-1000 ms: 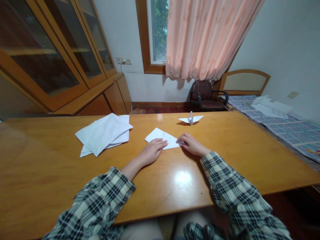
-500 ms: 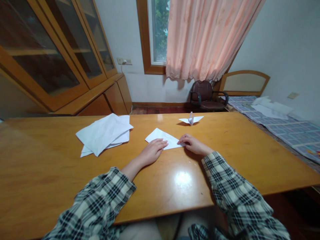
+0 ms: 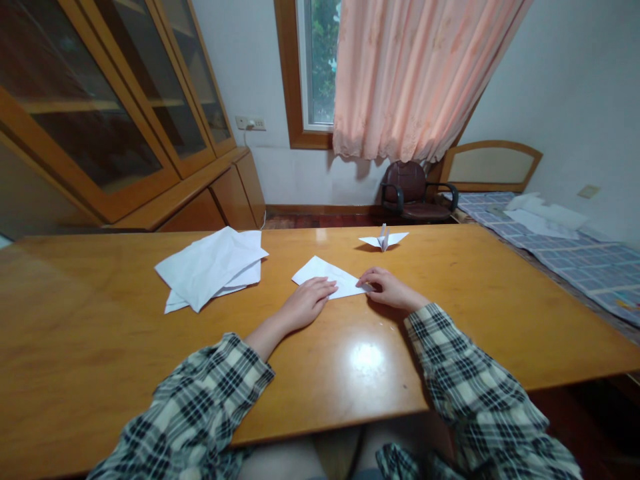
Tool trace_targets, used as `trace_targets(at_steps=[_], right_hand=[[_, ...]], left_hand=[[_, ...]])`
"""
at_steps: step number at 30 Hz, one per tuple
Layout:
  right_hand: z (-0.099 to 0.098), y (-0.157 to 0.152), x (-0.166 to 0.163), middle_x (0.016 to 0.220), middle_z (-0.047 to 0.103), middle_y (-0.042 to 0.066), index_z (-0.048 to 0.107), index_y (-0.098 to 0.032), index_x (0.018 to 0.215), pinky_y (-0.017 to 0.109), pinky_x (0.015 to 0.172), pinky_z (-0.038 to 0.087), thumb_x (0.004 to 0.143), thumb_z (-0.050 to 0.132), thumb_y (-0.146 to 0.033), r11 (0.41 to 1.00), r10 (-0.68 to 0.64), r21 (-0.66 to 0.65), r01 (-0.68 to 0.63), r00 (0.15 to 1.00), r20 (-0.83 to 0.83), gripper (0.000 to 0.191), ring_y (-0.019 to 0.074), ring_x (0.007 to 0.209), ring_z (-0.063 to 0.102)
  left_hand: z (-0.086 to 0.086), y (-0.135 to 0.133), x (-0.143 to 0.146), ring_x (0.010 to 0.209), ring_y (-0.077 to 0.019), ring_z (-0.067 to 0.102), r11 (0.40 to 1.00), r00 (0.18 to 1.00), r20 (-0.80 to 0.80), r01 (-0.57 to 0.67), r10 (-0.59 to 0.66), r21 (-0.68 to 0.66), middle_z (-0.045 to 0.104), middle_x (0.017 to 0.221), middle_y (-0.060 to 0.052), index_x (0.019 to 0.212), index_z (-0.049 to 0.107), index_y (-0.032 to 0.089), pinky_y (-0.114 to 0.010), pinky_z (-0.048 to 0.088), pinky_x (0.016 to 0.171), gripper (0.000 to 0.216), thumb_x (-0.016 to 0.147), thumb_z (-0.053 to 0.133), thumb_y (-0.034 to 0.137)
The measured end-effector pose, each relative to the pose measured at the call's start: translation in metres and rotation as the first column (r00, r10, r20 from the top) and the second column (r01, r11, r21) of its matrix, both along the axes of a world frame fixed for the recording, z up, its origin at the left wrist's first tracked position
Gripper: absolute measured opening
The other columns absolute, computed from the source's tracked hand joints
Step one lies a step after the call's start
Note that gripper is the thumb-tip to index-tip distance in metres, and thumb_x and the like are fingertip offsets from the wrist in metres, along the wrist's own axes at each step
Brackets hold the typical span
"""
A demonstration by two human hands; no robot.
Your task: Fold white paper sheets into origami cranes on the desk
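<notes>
A white sheet of folded paper [image 3: 343,283] lies on the table, its right end drawn to a narrow point. Flat across its near left edge rests my left hand [image 3: 309,300], fingers stretched out and pressing on the paper. My right hand [image 3: 387,288] is closed at the pointed right end, with thumb and fingertips pinching the paper there. The fingers hide part of that tip. Beyond my right hand stands a white paper crane [image 3: 383,240] with its wings spread.
A loose pile of white paper sheets [image 3: 213,267] lies left of my hands on the wooden table [image 3: 320,373]. Behind the table are a glass-door cabinet [image 3: 165,120], a brown armchair [image 3: 407,187] and, at the right, a bed [image 3: 540,233].
The view has shifted very slightly. Both hands and the folded paper stay practically where they were.
</notes>
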State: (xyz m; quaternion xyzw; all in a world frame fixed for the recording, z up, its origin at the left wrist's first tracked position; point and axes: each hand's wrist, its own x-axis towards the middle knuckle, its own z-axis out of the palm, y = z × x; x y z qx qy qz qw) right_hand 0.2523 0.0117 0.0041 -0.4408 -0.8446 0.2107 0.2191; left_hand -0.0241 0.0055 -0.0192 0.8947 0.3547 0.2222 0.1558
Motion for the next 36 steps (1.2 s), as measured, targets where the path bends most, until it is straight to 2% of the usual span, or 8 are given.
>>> trace_targets(at_steps=[6,12,21,36], right_hand=[[0.002,0.0,0.0,0.099,0.061,0.008,0.071,-0.019,0.1,0.032,0.079,0.048,0.081,0.064,-0.018,0.999,-0.039,0.016,0.038,0.999,0.036,0.02,0.0151,0.077,0.056],[0.005,-0.001,-0.004,0.094,0.062,0.006,0.07,-0.017,0.099,0.029,0.072,0.047,0.081,0.063,-0.017,0.998,-0.062,0.002,0.062,0.997,0.037,0.02,0.0141,0.074,0.056],[0.005,-0.002,-0.008,0.094,0.065,0.008,0.07,-0.016,0.099,0.032,0.081,0.047,0.086,0.057,-0.019,0.995,-0.098,0.008,0.098,0.995,0.003,0.018,0.0171,0.083,0.059],[0.003,-0.001,-0.01,0.093,0.068,0.01,0.07,-0.015,0.098,0.032,0.08,0.046,0.087,0.053,-0.019,0.994,-0.11,0.024,0.11,0.994,-0.014,0.02,0.0185,0.085,0.06]], left_hand=[[0.003,-0.002,0.0,0.129,-0.0219,0.047,1.0,1.0,-0.01,-0.013,0.013,-0.022,0.058,0.135,-0.004,0.125,0.061,0.024,-0.046,0.035,0.111,0.037,0.092,0.044,0.02],[0.002,0.0,0.0,0.129,-0.0223,0.048,0.999,1.0,-0.005,-0.025,0.025,-0.028,0.058,0.134,-0.004,0.125,0.061,0.024,-0.044,0.035,0.112,0.036,0.09,0.053,0.026],[-0.004,0.006,-0.001,0.127,-0.0228,0.05,0.999,1.0,0.023,-0.004,0.005,-0.033,0.061,0.131,-0.006,0.12,0.064,0.023,-0.044,0.038,0.109,0.032,0.091,0.053,0.031],[-0.002,0.009,-0.001,0.113,-0.0239,0.06,0.987,0.996,-0.073,0.066,-0.056,0.145,0.069,0.112,-0.013,0.107,0.067,0.016,-0.041,0.045,0.102,0.029,0.094,0.047,0.032]])
